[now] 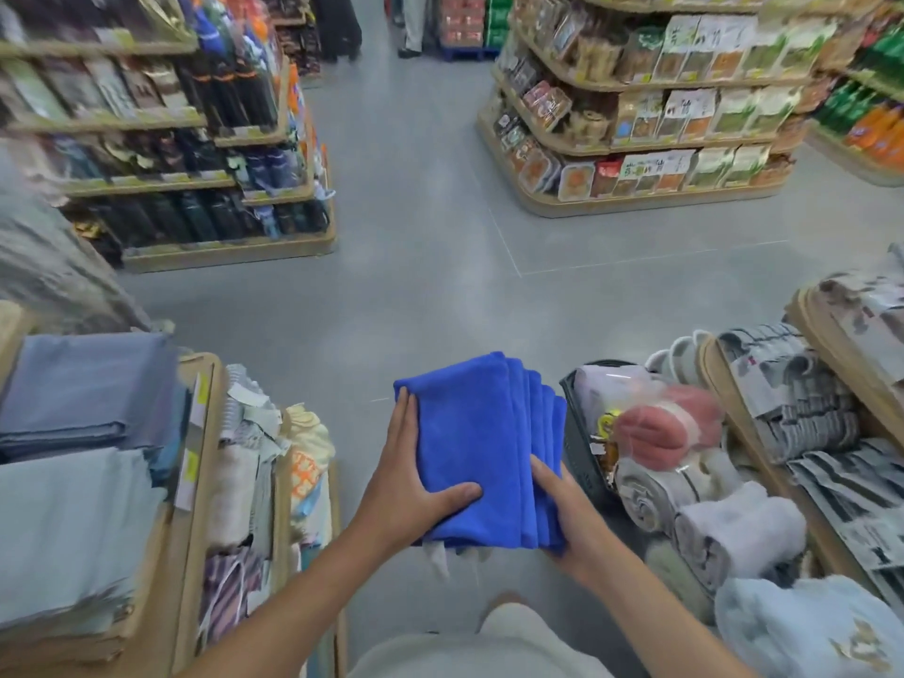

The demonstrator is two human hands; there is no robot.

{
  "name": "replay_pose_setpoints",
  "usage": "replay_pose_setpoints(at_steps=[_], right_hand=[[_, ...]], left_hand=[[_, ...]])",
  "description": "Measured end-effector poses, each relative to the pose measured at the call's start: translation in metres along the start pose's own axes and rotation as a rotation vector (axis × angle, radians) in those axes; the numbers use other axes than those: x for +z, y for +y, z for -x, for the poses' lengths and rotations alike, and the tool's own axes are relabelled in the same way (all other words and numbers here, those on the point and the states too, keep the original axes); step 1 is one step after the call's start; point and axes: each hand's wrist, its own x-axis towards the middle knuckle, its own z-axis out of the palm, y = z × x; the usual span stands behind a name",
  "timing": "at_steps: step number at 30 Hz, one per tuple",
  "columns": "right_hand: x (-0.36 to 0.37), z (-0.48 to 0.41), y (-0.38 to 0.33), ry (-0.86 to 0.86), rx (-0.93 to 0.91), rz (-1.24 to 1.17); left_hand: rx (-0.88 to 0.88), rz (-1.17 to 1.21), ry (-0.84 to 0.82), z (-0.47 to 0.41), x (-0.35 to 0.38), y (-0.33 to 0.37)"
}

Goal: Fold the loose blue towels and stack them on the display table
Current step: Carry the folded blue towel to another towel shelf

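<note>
Left forearm (303,579) and right forearm (650,609) bare along their whole visible length, slim, smooth, narrowing toward the wrists. Left hand (416,474) bare too, long-fingered, thumb broad and rounded at the tip. Right hand (562,504) likewise bare, seen mostly from the back, thumb and knuckles showing. At the bottom centre a pale off-white garment (482,653) of soft matte cloth, plain, swelling in two rounded folds; shirt hem or shorts, impossible to tell, edges blurred
</note>
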Motion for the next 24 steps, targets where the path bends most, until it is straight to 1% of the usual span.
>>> replay_pose_setpoints(at_steps=[3,6,9,12,18,24], right_hand=[[0.0,-0.057,-0.039,-0.012,0.019,0.015],[-0.003,-0.121,-0.076,-0.06,0.022,0.041],[-0.003,-0.193,-0.116,-0.122,0.018,0.081],[0.006,-0.258,-0.155,-0.201,0.067,0.106],[0.051,-0.377,-0.214,-0.409,0.185,0.229],[0.127,-0.476,-0.239,-0.571,0.25,0.349]], left_hand=[[-0.018,-0.006,0.032,-0.062,-0.006,-0.001],[-0.043,-0.003,0.079,-0.125,-0.013,-0.005],[-0.084,0.005,0.144,-0.186,-0.025,-0.004],[-0.133,0.012,0.228,-0.236,-0.043,0.0],[-0.236,0.012,0.441,-0.309,-0.09,-0.009],[-0.324,0.057,0.643,-0.356,-0.146,-0.038]])
